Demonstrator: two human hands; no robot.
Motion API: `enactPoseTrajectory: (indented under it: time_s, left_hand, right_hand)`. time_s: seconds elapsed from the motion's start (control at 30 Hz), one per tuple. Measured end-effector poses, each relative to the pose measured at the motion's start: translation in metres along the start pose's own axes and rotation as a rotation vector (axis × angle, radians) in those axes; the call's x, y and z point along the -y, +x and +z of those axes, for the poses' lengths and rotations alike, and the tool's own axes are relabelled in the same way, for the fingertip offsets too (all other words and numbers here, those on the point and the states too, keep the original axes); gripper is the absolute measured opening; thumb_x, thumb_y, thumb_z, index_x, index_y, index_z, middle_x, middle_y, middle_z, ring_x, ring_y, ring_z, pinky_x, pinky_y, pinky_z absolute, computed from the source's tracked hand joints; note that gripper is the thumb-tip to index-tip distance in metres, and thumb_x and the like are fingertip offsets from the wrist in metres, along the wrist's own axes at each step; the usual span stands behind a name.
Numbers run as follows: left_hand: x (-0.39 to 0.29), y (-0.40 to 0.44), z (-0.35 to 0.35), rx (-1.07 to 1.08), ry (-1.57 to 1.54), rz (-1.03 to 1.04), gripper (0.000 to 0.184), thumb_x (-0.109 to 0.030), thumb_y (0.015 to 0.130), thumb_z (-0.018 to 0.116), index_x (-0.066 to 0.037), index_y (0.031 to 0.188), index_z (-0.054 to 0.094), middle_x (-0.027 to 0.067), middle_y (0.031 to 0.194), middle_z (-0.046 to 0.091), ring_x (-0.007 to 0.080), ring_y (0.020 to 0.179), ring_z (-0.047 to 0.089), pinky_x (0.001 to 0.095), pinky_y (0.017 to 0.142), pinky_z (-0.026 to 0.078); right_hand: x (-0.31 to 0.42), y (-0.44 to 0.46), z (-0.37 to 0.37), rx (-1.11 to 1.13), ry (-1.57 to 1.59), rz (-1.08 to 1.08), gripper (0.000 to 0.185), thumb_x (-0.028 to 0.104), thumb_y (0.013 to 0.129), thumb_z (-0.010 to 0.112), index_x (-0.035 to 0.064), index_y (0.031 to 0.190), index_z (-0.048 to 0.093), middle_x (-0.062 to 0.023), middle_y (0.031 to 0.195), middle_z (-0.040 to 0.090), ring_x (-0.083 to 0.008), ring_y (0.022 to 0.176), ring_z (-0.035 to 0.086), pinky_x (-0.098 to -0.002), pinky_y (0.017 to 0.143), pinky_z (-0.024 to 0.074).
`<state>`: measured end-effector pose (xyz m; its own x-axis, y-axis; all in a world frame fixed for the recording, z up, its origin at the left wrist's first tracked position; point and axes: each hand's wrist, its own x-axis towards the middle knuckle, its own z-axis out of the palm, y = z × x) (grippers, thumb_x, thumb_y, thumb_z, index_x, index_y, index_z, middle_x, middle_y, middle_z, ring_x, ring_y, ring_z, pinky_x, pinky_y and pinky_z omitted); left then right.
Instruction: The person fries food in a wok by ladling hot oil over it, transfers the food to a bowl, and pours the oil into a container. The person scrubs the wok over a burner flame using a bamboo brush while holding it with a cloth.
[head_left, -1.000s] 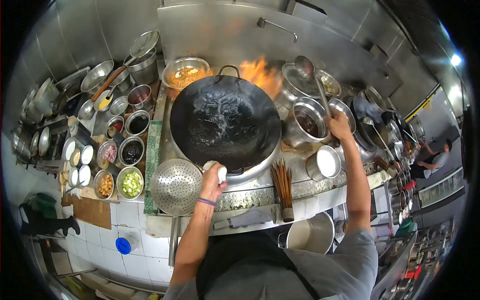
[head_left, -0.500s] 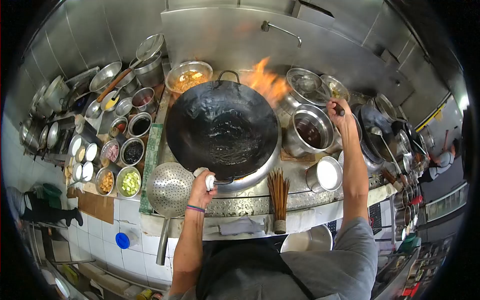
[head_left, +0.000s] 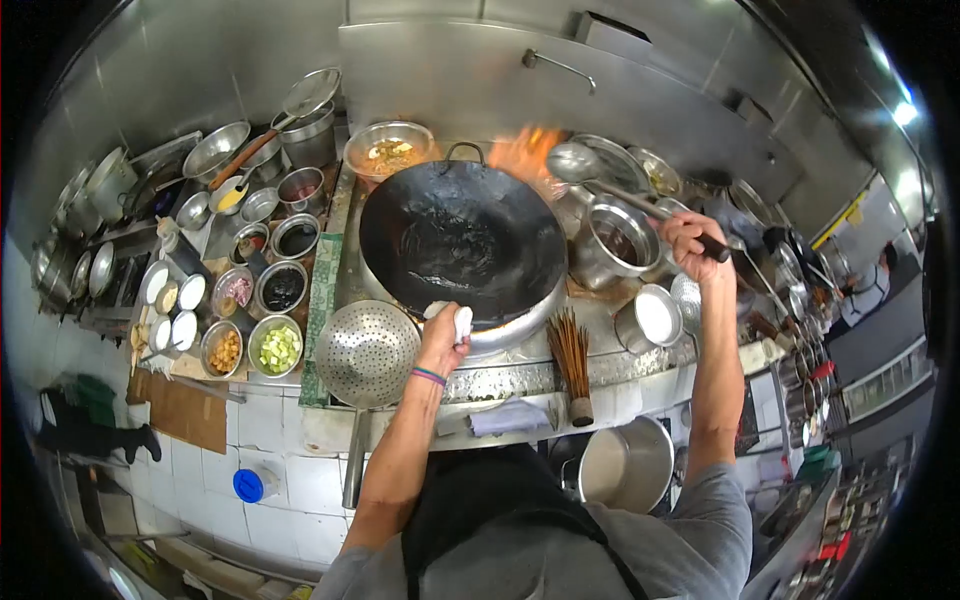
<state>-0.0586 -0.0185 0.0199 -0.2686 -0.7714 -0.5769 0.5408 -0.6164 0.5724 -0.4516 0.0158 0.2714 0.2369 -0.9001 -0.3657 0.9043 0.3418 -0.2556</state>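
Observation:
A large black wok (head_left: 465,240) sits on the burner, a shiny film of liquid on its inner surface. At its near rim my left hand (head_left: 442,340) is closed on a folded white cloth (head_left: 462,322) against the wok's handle. My right hand (head_left: 690,245) grips the dark-ended handle of a metal ladle (head_left: 575,162), whose bowl is raised above the lidded pot behind the wok's right side. Under the ladle's handle stands a steel pot (head_left: 600,262) of dark liquid. Flames (head_left: 528,150) rise behind the wok.
A perforated strainer (head_left: 368,355) lies left of my left hand. A bamboo brush (head_left: 572,365) and a pot of white contents (head_left: 655,318) stand at the front right. Ingredient bowls (head_left: 280,347) crowd the left. Another person (head_left: 865,290) is at the far right.
My right hand has moved toward me and slightly right, and the ladle's bowl has swung left. The wok and my left hand appear shifted right in view; the flames look smaller.

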Motion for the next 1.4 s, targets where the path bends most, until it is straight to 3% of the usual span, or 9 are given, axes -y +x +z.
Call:
enactPoseTrajectory:
  time_s: [0.13,0.33,0.53,0.67,0.93,1.07,1.2,1.3,1.4]
  left_hand:
    - [-0.003,-0.001,0.001,0.003,0.026,-0.007,0.023,-0.030,0.094,0.055,-0.009,0.085,0.058,0.0062,0.062,0.053,0.0154,0.045,0.047,0.0252,0.033,0.027]
    - [-0.008,0.004,-0.005,0.045,0.065,-0.039,0.026,-0.037,0.096,0.051,-0.012,0.088,0.055,0.0077,0.063,0.052,0.0147,0.045,0.045,0.0241,0.034,0.028]
    - [-0.005,0.005,-0.011,0.055,0.043,-0.033,0.024,-0.031,0.093,0.056,-0.009,0.085,0.058,0.0050,0.064,0.052,0.0159,0.046,0.047,0.0253,0.034,0.028]
    - [-0.007,0.001,-0.009,0.038,0.040,-0.047,0.023,-0.031,0.093,0.057,-0.008,0.088,0.057,0.0052,0.067,0.054,0.0157,0.046,0.048,0.0252,0.034,0.028]
    - [-0.009,0.008,-0.014,0.040,0.057,-0.041,0.023,-0.031,0.093,0.057,-0.009,0.089,0.058,0.0048,0.069,0.054,0.0158,0.047,0.048,0.0252,0.034,0.028]
    - [-0.013,0.009,-0.012,0.044,0.059,-0.012,0.021,-0.033,0.093,0.057,-0.012,0.088,0.056,0.0067,0.066,0.053,0.0154,0.047,0.045,0.0249,0.035,0.028]
    - [-0.009,0.013,-0.014,0.078,0.060,-0.036,0.022,-0.032,0.095,0.054,-0.011,0.089,0.055,0.0081,0.066,0.052,0.0153,0.047,0.045,0.0247,0.034,0.028]
    - [-0.010,0.011,-0.012,0.065,0.066,-0.040,0.021,-0.031,0.094,0.053,-0.011,0.089,0.054,0.0093,0.066,0.051,0.0153,0.046,0.045,0.0240,0.033,0.027]
    - [-0.010,0.013,-0.015,0.050,0.023,-0.050,0.020,-0.027,0.090,0.059,-0.008,0.084,0.058,0.0056,0.064,0.053,0.0159,0.044,0.047,0.0253,0.032,0.027]
  right_hand:
    - [-0.073,-0.023,-0.037,-0.177,-0.451,-0.009,0.015,0.005,0.091,0.053,-0.0025,0.103,0.058,0.0002,0.064,0.049,-0.0084,0.040,0.043,-0.0218,0.031,0.0333]
    - [-0.196,-0.060,-0.111,-0.513,-1.743,-0.704,0.052,0.007,0.084,0.064,-0.0023,0.134,0.054,-0.0084,0.072,0.063,-0.0114,0.054,0.053,-0.0319,0.050,0.0437]
    - [-0.277,-0.115,-0.198,-0.931,-1.860,-0.876,0.035,0.007,0.077,0.066,-0.0054,0.110,0.062,-0.0214,0.072,0.065,-0.0306,0.060,0.065,-0.0401,0.059,0.0505]
    - [-0.294,-0.139,-0.266,-1.039,-1.893,-0.878,0.034,0.006,0.077,0.064,-0.0028,0.110,0.063,-0.0152,0.067,0.062,-0.0180,0.055,0.060,-0.0353,0.056,0.0490]
    - [-0.286,-0.123,-0.335,-1.122,-2.192,-0.704,0.037,0.006,0.078,0.063,-0.0014,0.114,0.062,-0.0199,0.073,0.064,-0.0384,0.069,0.065,-0.0485,0.066,0.0515]
    - [-0.266,-0.092,-0.308,-0.978,-2.375,-1.147,0.039,0.013,0.088,0.064,-0.0056,0.121,0.059,-0.0263,0.095,0.063,-0.0424,0.081,0.063,-0.0484,0.074,0.0513]
    - [-0.258,-0.036,-0.299,-0.870,-2.029,-0.705,0.053,0.024,0.089,0.068,-0.0077,0.129,0.053,-0.0312,0.107,0.059,-0.0474,0.093,0.059,-0.0492,0.082,0.0498]
    - [-0.268,-0.012,-0.282,-1.002,-2.194,-0.451,0.062,0.035,0.085,0.070,-0.0037,0.130,0.053,-0.0315,0.110,0.059,-0.0491,0.106,0.056,-0.0505,0.089,0.0473]
    - [-0.256,-0.005,-0.296,-0.959,-2.196,-0.543,0.071,0.036,0.080,0.074,-0.0029,0.134,0.049,-0.0304,0.102,0.062,-0.0507,0.098,0.059,-0.0503,0.085,0.0496]
